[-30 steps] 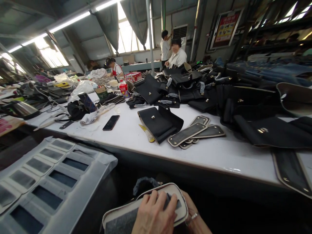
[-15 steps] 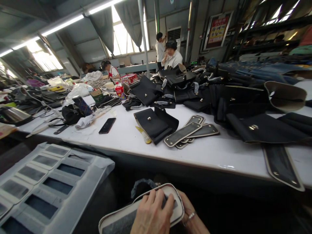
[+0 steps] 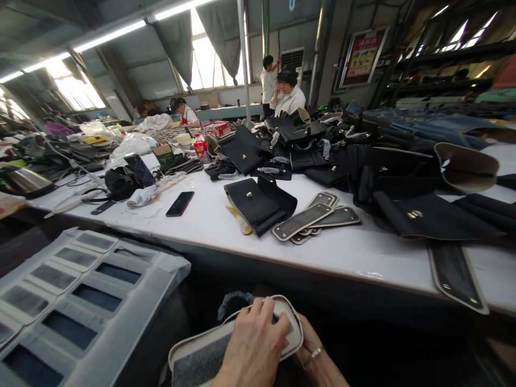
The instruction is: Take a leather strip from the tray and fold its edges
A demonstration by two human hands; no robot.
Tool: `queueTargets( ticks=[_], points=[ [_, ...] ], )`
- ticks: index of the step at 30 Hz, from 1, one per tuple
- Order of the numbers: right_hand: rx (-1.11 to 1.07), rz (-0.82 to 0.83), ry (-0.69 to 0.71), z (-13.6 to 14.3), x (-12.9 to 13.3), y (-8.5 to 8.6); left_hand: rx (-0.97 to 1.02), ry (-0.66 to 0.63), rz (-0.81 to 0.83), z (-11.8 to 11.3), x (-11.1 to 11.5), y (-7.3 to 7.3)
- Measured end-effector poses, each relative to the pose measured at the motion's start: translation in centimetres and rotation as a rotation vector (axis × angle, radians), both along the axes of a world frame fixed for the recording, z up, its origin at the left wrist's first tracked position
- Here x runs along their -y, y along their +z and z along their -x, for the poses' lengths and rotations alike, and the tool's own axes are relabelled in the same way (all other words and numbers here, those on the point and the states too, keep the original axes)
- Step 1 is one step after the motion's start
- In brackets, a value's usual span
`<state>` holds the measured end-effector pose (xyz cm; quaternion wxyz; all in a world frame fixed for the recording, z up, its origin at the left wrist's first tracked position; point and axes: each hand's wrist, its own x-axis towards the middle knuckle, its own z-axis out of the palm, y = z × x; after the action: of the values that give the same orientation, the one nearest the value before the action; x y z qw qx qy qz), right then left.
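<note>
Low in front of the table edge I hold an oblong grey felt panel [image 3: 197, 357] with a cream border. My left hand [image 3: 256, 349] lies on top of its rounded end, fingers spread and pressing down. My right hand [image 3: 316, 361], with a ring on one finger, grips the same end from beneath at the right. A bit of blue-grey cloth [image 3: 234, 298] shows just behind the panel. On the white table [image 3: 209, 228] above lie a stack of similar bordered panels [image 3: 314, 217] and a folded black bag piece [image 3: 258, 201] with a metal stud.
A black phone [image 3: 179, 203] lies left of the bag piece. Heaps of black bag parts [image 3: 382, 166] fill the table's right and back. Another long panel [image 3: 455, 274] overhangs the front edge. A white sheet with dark windows [image 3: 80, 285] sits lower left. People [image 3: 288, 97] work behind.
The view has swung slightly, so the panel and both hands sit a little higher in frame. My left fingers have crept a bit further along the panel's end.
</note>
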<state>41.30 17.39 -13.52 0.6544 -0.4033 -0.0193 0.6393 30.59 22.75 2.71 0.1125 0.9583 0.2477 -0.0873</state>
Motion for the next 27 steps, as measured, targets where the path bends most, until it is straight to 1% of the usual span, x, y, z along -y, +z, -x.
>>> queueTargets(
  ticks=[3, 5, 7, 9, 11, 13, 15, 16, 18, 20, 22, 24, 25, 27],
  points=[
    [0.113, 0.083, -0.020, -0.1, -0.2, 0.2, -0.002, 0.002, 0.036, 0.1, 0.0, 0.2],
    [0.253, 0.141, -0.040, -0.6, 0.1, 0.5, 0.011, 0.019, 0.057, 0.2, 0.0, 0.2],
    [0.416, 0.183, -0.051, -1.3, 1.0, 1.0, 0.021, 0.029, 0.071, 0.3, 0.0, 0.1],
    [0.544, 0.197, -0.061, -2.0, 2.3, 1.9, 0.032, 0.015, 0.067, 0.3, -0.2, 0.0],
    [0.665, 0.172, -0.048, -2.4, 3.7, 3.1, 0.040, -0.015, 0.058, 0.4, -0.4, -0.1],
    [0.840, 0.111, 0.020, -2.4, 4.6, 4.5, 0.047, -0.036, 0.048, 0.4, -0.8, -0.2],
    [1.060, 0.073, 0.080, -2.0, 4.9, 5.7, 0.054, -0.058, 0.031, 0.5, -1.2, -0.2],
    [1.161, 0.072, 0.073, -1.7, 4.9, 6.2, 0.061, -0.073, 0.018, 0.5, -1.4, -0.1],
    [1.298, 0.095, -0.008, -1.1, 4.4, 7.0, 0.073, -0.110, -0.004, 0.5, -1.8, 0.1],
    [1.369, 0.113, -0.079, -0.6, 4.0, 7.4, 0.090, -0.149, -0.018, 0.6, -2.0, 0.4],
    [1.402, 0.136, -0.084, -0.3, 3.8, 7.6, 0.140, -0.176, -0.022, 0.6, -2.2, 0.5],
    [1.427, 0.173, -0.073, -0.1, 3.9, 7.7, 0.242, -0.182, 0.005, 0.4, -2.7, 0.3],
    [1.436, 0.192, -0.070, 0.0, 4.0, 7.8, 0.299, -0.158, 0.047, 0.3, -3.0, 0.1],
    [1.442, 0.226, -0.074, 0.1, 4.3, 7.9, 0.380, -0.067, 0.166, -0.2, -4.0, -0.6]
  ],
)
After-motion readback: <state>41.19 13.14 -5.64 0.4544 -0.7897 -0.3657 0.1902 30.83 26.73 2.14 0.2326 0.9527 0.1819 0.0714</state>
